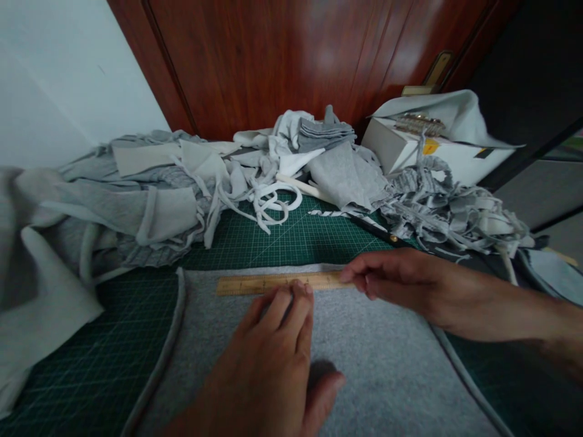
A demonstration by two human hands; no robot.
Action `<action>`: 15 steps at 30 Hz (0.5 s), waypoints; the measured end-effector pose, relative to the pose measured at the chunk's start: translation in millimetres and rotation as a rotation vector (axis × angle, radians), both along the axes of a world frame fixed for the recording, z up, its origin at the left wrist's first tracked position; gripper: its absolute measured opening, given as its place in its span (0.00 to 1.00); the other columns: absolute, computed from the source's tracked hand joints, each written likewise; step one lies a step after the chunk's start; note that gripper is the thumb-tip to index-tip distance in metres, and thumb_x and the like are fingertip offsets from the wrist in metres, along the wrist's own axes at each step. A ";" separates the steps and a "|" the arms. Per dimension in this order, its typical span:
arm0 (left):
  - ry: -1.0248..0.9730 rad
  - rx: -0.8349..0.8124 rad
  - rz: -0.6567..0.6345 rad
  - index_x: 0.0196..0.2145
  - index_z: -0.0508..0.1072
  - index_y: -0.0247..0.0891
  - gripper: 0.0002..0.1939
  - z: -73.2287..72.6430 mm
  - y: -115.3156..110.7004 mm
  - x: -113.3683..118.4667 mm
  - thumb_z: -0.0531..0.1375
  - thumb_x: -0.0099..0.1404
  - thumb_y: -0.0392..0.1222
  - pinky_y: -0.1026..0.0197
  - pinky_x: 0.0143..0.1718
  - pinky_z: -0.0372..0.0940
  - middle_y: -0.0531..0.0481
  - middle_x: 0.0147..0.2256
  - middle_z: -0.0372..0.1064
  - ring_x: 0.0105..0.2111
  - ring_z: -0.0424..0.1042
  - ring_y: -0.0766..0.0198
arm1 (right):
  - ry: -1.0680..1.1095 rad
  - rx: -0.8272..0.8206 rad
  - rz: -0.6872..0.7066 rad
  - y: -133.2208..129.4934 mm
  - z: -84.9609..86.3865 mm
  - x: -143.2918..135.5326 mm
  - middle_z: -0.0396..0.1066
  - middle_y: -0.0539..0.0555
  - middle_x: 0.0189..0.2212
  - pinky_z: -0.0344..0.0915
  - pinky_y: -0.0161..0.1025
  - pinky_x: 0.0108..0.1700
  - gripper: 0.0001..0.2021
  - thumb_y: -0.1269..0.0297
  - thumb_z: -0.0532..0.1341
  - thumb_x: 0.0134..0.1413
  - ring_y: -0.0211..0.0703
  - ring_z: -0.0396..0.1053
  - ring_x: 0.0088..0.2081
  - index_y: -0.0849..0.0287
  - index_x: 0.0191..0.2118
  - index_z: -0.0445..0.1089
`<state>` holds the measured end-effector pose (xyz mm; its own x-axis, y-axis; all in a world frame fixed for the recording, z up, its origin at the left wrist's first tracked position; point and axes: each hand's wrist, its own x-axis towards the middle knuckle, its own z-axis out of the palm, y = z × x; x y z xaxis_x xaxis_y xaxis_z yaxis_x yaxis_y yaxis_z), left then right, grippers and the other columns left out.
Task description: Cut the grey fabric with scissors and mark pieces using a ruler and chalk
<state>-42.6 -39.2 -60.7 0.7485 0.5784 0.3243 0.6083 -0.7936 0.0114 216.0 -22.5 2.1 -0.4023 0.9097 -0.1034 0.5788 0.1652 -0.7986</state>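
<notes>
A wooden ruler (243, 284) lies along the far edge of a grey piece of fabric (373, 358), whose side edges curl. The fingertips of my left hand (273, 346) press on the middle of the ruler, with the thumb spread away over the fabric. At the ruler's right end, my right hand (405, 282) pinches it between thumb and fingers. That end is hidden under the fingertips.
Under the fabric is a green cutting mat (228, 243). Grey and white fabric scraps (159, 206) heap up at the left and back. Black-handled scissors (373, 227), a tangle of strips (455, 206) and a white box (387, 142) are behind my right hand.
</notes>
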 end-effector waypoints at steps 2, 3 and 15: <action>0.001 -0.025 -0.002 0.62 0.73 0.23 0.38 1.4 -0.2 0.4 0.60 0.68 0.60 0.43 0.57 0.70 0.32 0.61 0.72 0.57 0.71 0.42 | 0.165 -0.051 0.000 14.3 -3.4 -15.6 0.77 0.51 0.34 0.74 0.38 0.35 0.08 0.64 0.61 0.65 0.43 0.76 0.34 0.57 0.47 0.74; 0.004 -0.040 -0.008 0.62 0.73 0.24 0.37 2.3 -0.4 0.6 0.59 0.68 0.59 0.43 0.57 0.69 0.32 0.60 0.72 0.56 0.71 0.42 | 0.286 -0.113 -0.008 22.5 -6.6 -24.5 0.77 0.50 0.33 0.74 0.38 0.34 0.11 0.66 0.63 0.61 0.41 0.76 0.31 0.57 0.49 0.72; 0.033 -0.005 0.013 0.65 0.68 0.23 0.38 0.6 -6.6 0.7 0.55 0.71 0.60 0.33 0.61 0.58 0.30 0.65 0.65 0.64 0.62 0.38 | 0.563 -0.376 -0.093 73.9 -41.9 -80.8 0.77 0.47 0.22 0.73 0.30 0.23 0.20 0.59 0.79 0.44 0.35 0.75 0.22 0.60 0.31 0.68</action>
<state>-41.9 -45.8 -60.1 0.7512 0.5899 0.2962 0.6188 -0.7856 -0.0049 135.2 51.4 -39.8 -0.4091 0.8862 -0.2174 0.0567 -0.2131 -0.9754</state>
